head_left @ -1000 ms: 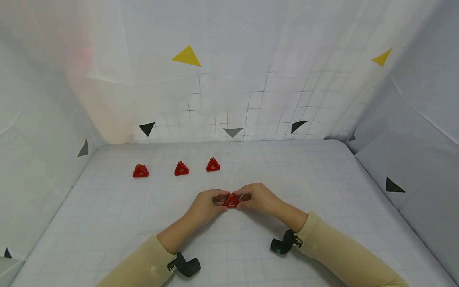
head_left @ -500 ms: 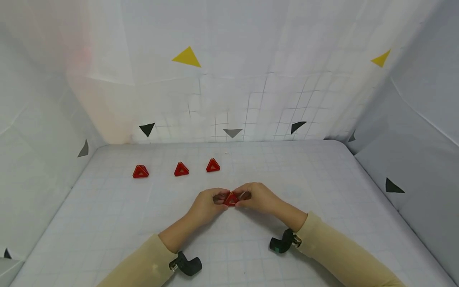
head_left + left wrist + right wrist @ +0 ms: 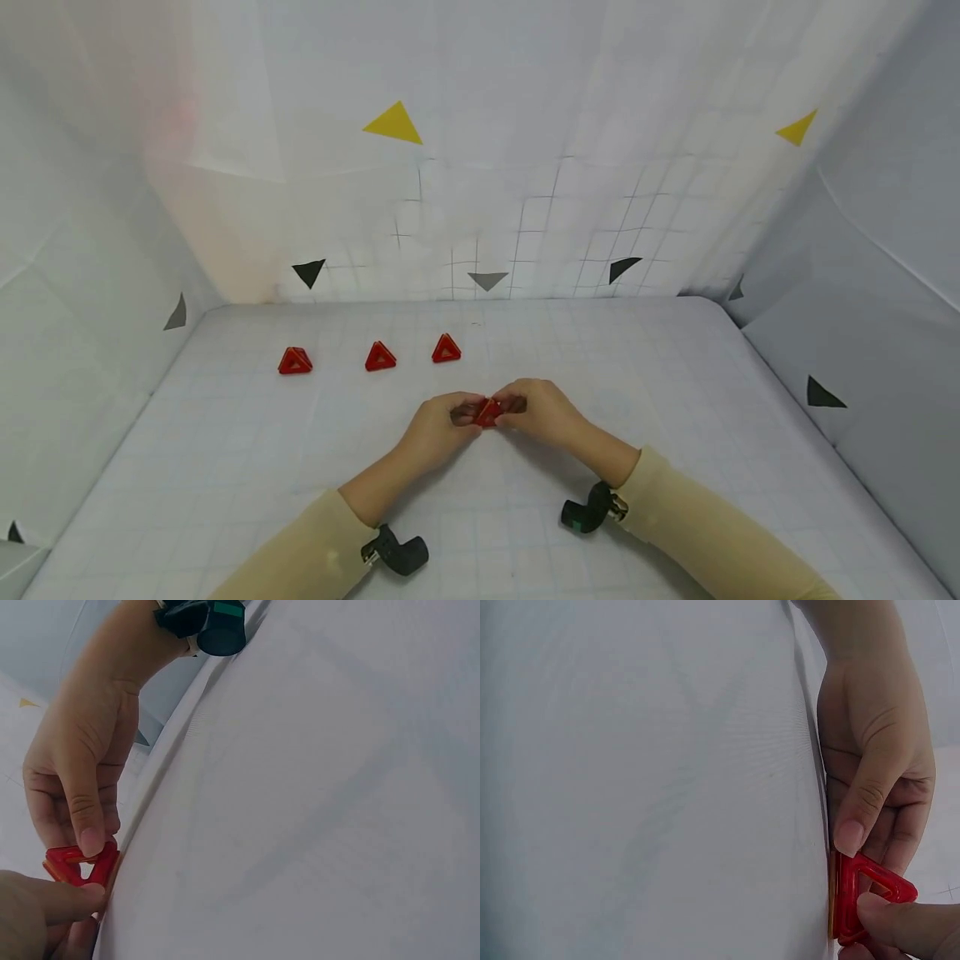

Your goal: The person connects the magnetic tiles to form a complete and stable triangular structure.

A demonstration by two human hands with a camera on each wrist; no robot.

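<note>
Near the middle of the table in the head view, both hands meet at a red triangular piece (image 3: 489, 413) with an open centre. My left hand (image 3: 435, 429) pinches its left side between thumb and fingers. On the other side, my right hand (image 3: 543, 410) pinches the right side. Seen from the left wrist, the red triangular frame (image 3: 96, 870) has an orange edge and sits between both thumbs. The right wrist view shows the piece (image 3: 853, 900) low over the white surface, the thumbs against its bars. Fingers hide its far side.
Three similar red triangular pieces stand farther back: one at the left (image 3: 295, 361), another (image 3: 380, 357) beside it, and a third (image 3: 446, 348) nearest the middle. White sheets with yellow and black triangle markers wall in the white gridded table (image 3: 247, 483).
Between the hands, the red piece has turned and tilted, and shifted slightly away and right. Both hands have followed it a little. The three pieces at the back stay put.
</note>
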